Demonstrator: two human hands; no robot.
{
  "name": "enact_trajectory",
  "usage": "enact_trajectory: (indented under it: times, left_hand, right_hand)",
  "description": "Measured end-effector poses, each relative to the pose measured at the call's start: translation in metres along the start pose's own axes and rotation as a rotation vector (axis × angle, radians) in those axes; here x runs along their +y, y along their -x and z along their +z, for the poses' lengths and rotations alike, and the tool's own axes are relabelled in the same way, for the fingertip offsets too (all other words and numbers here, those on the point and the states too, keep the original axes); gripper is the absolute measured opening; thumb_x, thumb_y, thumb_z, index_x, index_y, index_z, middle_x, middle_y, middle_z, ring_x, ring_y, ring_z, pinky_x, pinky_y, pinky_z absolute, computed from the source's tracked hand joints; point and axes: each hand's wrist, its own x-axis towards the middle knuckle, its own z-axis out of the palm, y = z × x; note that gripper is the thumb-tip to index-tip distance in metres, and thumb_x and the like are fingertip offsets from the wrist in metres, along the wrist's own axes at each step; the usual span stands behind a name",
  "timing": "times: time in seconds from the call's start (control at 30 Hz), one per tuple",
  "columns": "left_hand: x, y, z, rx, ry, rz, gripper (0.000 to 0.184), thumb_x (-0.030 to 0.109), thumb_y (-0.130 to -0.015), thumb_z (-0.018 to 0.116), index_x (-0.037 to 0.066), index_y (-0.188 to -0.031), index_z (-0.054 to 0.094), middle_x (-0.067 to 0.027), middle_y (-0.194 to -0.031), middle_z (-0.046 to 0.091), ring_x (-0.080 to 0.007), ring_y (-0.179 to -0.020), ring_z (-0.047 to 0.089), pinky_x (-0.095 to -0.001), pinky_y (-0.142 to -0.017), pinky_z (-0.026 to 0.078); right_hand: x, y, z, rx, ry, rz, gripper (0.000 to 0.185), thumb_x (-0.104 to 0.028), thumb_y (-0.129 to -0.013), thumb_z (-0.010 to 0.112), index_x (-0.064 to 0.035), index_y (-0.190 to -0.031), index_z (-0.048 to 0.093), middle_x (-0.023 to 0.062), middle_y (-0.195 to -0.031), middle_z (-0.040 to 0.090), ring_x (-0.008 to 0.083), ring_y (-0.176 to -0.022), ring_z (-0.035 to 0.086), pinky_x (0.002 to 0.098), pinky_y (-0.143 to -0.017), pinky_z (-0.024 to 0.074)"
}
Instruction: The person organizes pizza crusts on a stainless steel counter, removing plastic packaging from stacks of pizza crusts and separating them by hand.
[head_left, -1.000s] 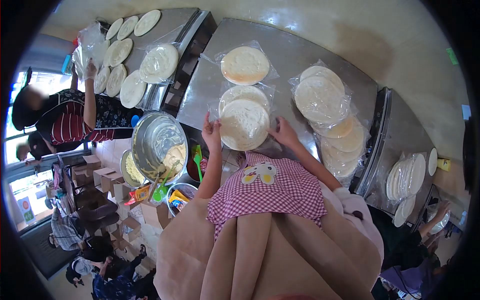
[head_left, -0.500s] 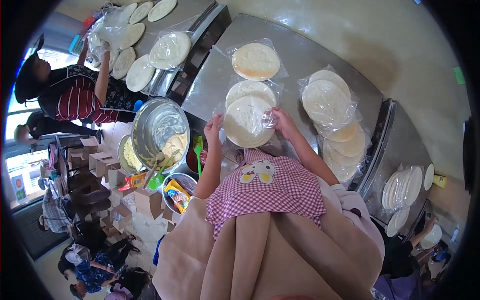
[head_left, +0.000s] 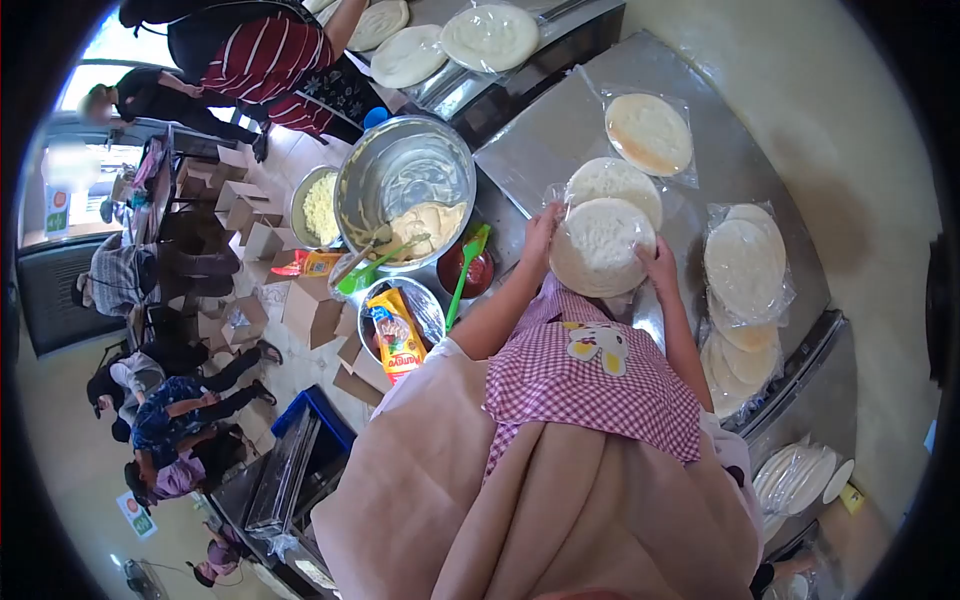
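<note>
A round, pale pizza crust [head_left: 601,248] is held level at the table's near edge, between my two hands. My left hand [head_left: 541,235] is closed at its left side, with clear plastic bag [head_left: 555,196] bunched at the fingertips. On the crust's right edge my right hand [head_left: 658,268] is closed in a pinch. Partly under it lies a second crust [head_left: 625,185]. Farther back, a browned crust [head_left: 648,135] rests in its own clear bag.
Bagged crusts [head_left: 745,262] are stacked on the right of the steel table [head_left: 560,125]. At the left stand a large mixing bowl [head_left: 410,180] of creamy filling, a bowl of yellow shreds [head_left: 322,207] and a red-sauce bowl [head_left: 468,268] with a green spatula [head_left: 467,275]. A co-worker [head_left: 265,60] stands beyond.
My view has turned, so the table and bowls sit farther right. My right hand has come from the bag's plastic on top to the crust's right edge.
</note>
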Motion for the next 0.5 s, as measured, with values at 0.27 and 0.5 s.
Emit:
enact_trajectory:
  times: [0.27,0.5]
  left_hand:
    - [0.015,-0.011,-0.024,0.121,0.301,-0.041,0.033,0.036,-0.092,0.045,0.007,-0.105,0.053,-0.0133,-0.095,0.062,-0.0236,-0.084,0.058,-0.0366,-0.073,0.047]
    - [0.018,-0.038,-0.081,0.174,0.47,0.0,0.041,0.038,-0.094,0.038,0.003,-0.111,0.053,-0.0201,-0.102,0.059,-0.0267,-0.086,0.058,-0.0361,-0.073,0.048]
  right_hand:
    - [-0.025,0.013,-0.022,0.039,-0.174,0.004,0.03,-0.016,-0.079,0.068,0.0004,-0.103,0.061,0.0047,-0.091,0.064,0.0099,-0.082,0.059,0.0254,-0.075,0.0473]
    - [-0.064,-0.011,-0.063,0.266,-0.491,-0.098,0.038,-0.015,-0.082,0.063,0.0016,-0.114,0.05,0.0058,-0.103,0.059,0.0112,-0.094,0.053,0.0256,-0.085,0.0411]
